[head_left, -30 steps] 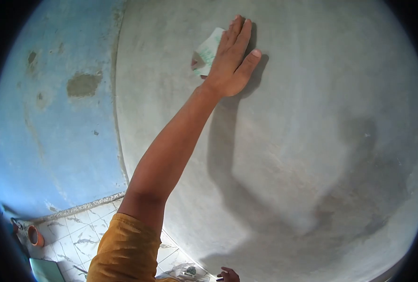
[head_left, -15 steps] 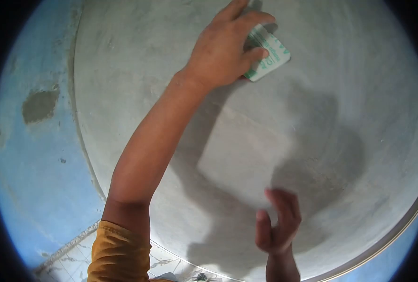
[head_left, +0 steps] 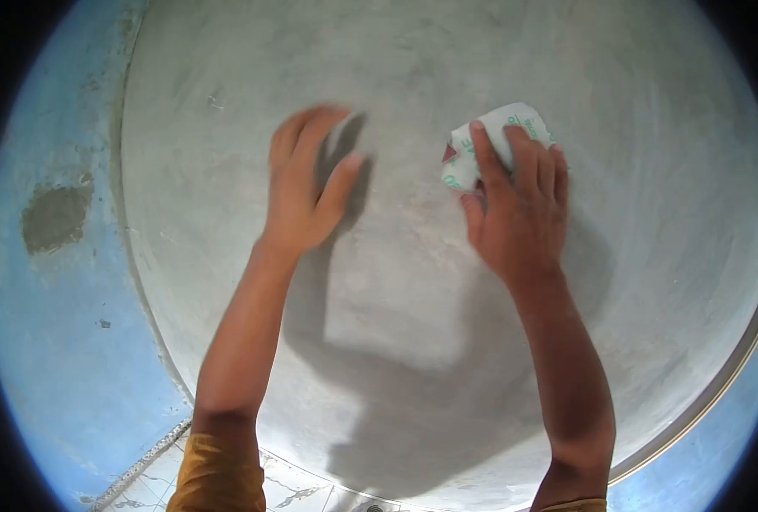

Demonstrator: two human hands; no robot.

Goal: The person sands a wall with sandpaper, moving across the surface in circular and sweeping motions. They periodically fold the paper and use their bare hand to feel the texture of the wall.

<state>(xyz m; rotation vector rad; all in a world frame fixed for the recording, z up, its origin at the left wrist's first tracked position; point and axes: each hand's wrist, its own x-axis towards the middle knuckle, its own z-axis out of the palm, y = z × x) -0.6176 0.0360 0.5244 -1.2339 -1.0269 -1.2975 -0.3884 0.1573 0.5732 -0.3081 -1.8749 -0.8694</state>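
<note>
My right hand (head_left: pixel 522 209) presses a folded piece of sandpaper (head_left: pixel 515 119) against the grey surface. The sandpaper is white with green lettering, and a red-brown patch shows at its left corner. My fingers lie over its face, with the thumb at its lower left edge. My left hand (head_left: pixel 304 183) is to the left, apart from the sandpaper, with thumb and fingers spread and nothing between them. It is slightly blurred and close to the grey surface, its shadow falling just to the right.
The smooth grey surface (head_left: pixel 396 299) fills most of the view. At the left is a blue wall (head_left: pixel 46 341) with a bare grey patch (head_left: pixel 57 218). White veined floor tiles (head_left: pixel 293 491) show at the bottom. A pale trim strip (head_left: pixel 703 416) runs along the lower right edge.
The sandpaper has passed from my left hand to my right hand and sits lower and slightly right. My left hand has moved down and left; my right hand has risen from the bottom.
</note>
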